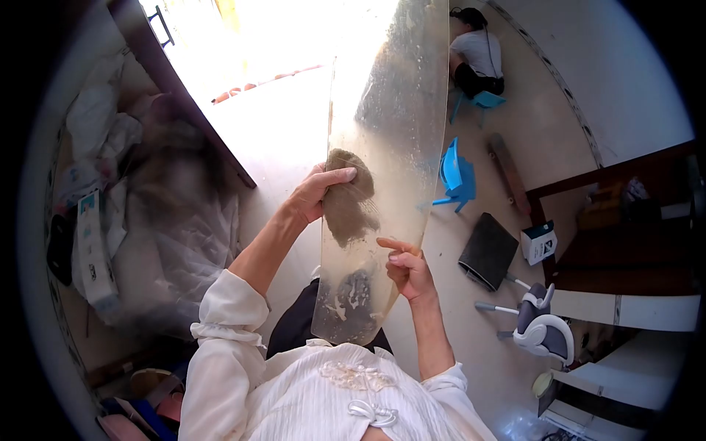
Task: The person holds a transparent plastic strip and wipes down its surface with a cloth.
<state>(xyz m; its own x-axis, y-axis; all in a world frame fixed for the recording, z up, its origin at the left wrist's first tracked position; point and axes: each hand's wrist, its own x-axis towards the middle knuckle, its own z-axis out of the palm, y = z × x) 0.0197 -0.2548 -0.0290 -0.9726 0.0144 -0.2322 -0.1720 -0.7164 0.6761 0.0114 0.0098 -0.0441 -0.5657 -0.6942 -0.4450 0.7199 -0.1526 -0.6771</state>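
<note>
A long translucent sheet (397,176) stretches from near my lap away toward the bright doorway. On it lies a flat, dark grey-brown fibrous clump (351,213), ragged at its lower end, with fine wisps at its right side. My left hand (318,192) grips the clump's left side, thumb on top and the other fingers partly hidden. Lower down, by the sheet's right edge, my right hand (410,270) has its index finger stretched toward the clump and the other fingers curled in with the thumb. Anything small between them is too fine to make out.
Blue chairs (457,176) stand ahead right, with a seated person (479,55) beyond. A skateboard (509,173), a black box (488,251) and a grey-white child seat (543,327) lie at right. Plastic-covered goods (173,228) fill the left, beside a dark door edge (184,95).
</note>
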